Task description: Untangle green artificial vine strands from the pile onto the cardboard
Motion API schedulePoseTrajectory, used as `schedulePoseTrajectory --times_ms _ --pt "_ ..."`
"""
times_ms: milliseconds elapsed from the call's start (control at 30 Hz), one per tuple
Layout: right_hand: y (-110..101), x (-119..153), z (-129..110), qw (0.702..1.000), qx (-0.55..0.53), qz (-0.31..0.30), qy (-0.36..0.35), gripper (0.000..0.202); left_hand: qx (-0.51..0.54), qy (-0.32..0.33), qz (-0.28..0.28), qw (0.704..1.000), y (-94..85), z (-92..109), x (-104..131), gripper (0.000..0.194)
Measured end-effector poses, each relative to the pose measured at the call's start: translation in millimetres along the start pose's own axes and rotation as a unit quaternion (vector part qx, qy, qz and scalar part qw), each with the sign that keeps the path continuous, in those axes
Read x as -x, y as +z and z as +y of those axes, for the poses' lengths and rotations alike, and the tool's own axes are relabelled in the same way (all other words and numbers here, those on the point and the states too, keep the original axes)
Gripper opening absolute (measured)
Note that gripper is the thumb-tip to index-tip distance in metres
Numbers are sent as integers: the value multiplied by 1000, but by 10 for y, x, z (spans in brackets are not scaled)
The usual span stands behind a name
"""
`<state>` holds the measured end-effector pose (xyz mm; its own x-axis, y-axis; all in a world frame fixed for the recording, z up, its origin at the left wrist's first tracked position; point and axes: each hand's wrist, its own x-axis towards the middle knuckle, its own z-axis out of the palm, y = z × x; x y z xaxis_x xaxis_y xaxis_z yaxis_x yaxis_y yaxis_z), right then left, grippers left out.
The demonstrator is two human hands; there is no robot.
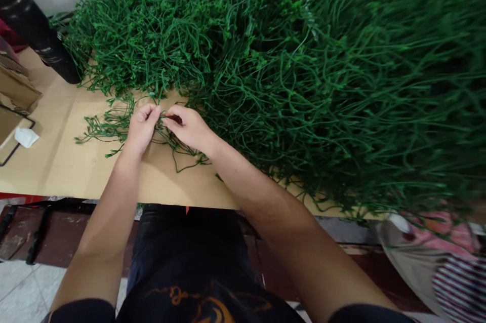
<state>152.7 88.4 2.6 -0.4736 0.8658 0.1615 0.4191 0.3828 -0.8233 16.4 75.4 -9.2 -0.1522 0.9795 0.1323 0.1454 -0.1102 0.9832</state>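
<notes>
My left hand [142,125] is closed, thumb and forefinger pinched on thin green plastic stems just above the tan tabletop [163,186]. Close beside it, nearly touching, my right hand [188,126] pinches the same small bunch, its fingertips pointing left. Loose green stems [104,128] with small branched tips fan out to the left of and beneath both hands. Behind and to the right rises a large heap of green stems [266,59]. The exact spot where the fingertips grip is partly hidden by the fingers.
A black cylindrical object [41,34] leans at the back left. Cardboard boxes [15,90] and a crumpled white tissue [26,136] lie at the left side. At the lower right, a person in a striped garment [461,287] is partly visible beyond the table edge.
</notes>
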Motion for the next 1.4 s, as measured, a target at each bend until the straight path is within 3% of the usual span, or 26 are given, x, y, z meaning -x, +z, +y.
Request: schedulePoseTrajectory --times_ms 300,700,867,1033,1300,1400 --pt "-9 85 -2 989 132 44 -59 9 -28 7 -5 1000 7 -17 0 27" --pt "-128 71 10 997 61 39 -32 21 -60 18 11 998 3 -40 -28 25" --pt "-71 117 -70 994 67 -39 -78 25 -61 -10 45 997 31 -33 -72 25" --pt "-72 160 -140 985 62 -107 -119 28 -45 -8 44 998 69 -57 -75 25" --pt "-147 230 -166 980 92 -96 -147 28 -66 -3 34 997 108 -92 -9 28" --pt "-105 418 -376 958 56 -190 -208 28 -81 -9 87 993 54 -136 -90 29"
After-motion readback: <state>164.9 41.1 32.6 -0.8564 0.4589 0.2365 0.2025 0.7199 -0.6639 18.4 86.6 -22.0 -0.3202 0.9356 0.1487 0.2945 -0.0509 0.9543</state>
